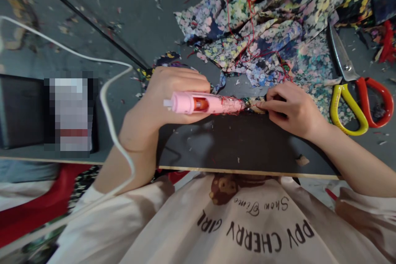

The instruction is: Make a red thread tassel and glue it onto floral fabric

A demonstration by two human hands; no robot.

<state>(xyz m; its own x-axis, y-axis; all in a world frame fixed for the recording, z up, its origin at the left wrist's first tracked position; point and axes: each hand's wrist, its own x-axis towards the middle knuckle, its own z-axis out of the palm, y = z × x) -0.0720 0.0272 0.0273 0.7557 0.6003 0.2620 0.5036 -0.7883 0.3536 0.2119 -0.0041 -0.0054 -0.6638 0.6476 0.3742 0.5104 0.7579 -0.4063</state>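
Note:
My left hand (pixel 176 80) is closed around a pink tube-shaped tool (pixel 213 104). An orange-brown part shows through a window in the tool's side. Red thread is tangled or wound around its right end. From that end a narrow, dark and pale strip (pixel 252 105), perhaps fabric, reaches my right hand (pixel 291 107). The fingers of my right hand pinch the strip's far end, and their tips hide part of it. Behind both hands lies a heap of flower-printed fabric (pixel 262 37) with loose red threads (pixel 252 16) across it.
Scissors (pixel 349 78) with one yellow and one red handle lie right of my right hand. A white cable (pixel 107 103) crosses over my left forearm. A phone-like object, blurred out (pixel 72 115), and a dark case (pixel 21 111) lie at the left on the grey table (pixel 123 4).

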